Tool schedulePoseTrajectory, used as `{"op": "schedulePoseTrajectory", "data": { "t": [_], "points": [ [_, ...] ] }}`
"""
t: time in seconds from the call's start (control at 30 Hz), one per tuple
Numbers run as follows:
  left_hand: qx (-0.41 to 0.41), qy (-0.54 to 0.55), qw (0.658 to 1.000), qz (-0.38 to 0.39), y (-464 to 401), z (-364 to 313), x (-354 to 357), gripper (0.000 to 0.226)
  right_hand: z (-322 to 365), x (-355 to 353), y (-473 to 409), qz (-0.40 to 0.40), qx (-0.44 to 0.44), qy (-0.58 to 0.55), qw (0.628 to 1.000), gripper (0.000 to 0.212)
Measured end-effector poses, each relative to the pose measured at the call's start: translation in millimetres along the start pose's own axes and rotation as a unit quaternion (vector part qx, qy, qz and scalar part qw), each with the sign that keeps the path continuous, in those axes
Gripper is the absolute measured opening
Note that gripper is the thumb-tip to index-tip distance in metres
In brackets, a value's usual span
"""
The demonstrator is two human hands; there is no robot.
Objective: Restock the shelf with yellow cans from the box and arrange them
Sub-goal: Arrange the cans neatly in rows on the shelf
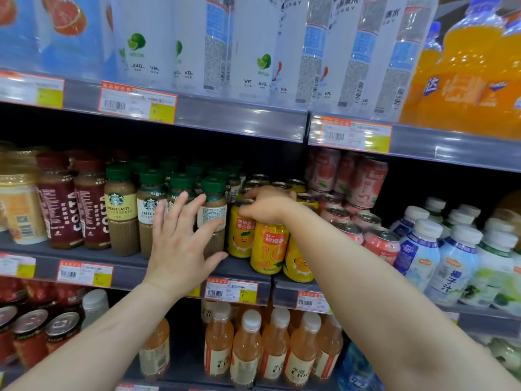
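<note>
Supermarket drinks shelf [180, 268], right hand [267, 204] gripping yellow can [270, 244], left hand [180, 244] spread

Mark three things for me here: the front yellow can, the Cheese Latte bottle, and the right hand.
Front yellow can [269, 248], head view, on its orange label.
Cheese Latte bottle [120, 206], head view, on its yellow label.
Right hand [267, 204], head view, on the back of the hand over the can tops.

We see grey shelf [124, 266]: Costa bottles [76, 204], Starbucks bottles [124, 210], yellow cans [269, 246], pink cans [380, 241], white-capped bottles [456, 258] standing side by side on it.
</note>
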State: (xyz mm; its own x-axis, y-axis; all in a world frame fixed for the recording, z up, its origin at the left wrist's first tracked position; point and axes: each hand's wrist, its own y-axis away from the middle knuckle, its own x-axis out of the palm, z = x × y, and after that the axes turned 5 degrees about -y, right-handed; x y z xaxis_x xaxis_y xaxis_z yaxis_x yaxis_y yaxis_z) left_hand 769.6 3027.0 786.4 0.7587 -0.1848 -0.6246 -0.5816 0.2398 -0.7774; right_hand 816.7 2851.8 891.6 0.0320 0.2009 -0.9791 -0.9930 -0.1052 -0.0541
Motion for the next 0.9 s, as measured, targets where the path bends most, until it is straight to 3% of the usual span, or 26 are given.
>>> {"op": "schedulePoseTrajectory", "data": {
  "t": [0.2,0.4,0.5,0.8,0.9],
  "points": [
    [0.005,0.008,1.0,0.004,0,-1,1,0.065,2,3,2,-0.009,0.017,0.017,1.0,0.059],
    [-0.012,0.048,0.999,0.008,0,-3,4,0.065,-31,-5,23,-0.025,-0.027,0.002,0.999,0.093],
    [-0.026,0.072,0.997,0.005,1,0,5,0.063,-53,-3,37,-0.019,-0.039,0.069,0.997,0.089],
    [-0.031,0.115,0.992,-0.034,10,-17,9,0.06,-47,7,47,-0.106,-0.1,0.077,0.986,0.079],
    [-0.042,0.115,0.992,-0.015,8,-28,9,0.067,-42,9,49,-0.121,-0.109,0.086,0.983,0.082]
  ]
}}
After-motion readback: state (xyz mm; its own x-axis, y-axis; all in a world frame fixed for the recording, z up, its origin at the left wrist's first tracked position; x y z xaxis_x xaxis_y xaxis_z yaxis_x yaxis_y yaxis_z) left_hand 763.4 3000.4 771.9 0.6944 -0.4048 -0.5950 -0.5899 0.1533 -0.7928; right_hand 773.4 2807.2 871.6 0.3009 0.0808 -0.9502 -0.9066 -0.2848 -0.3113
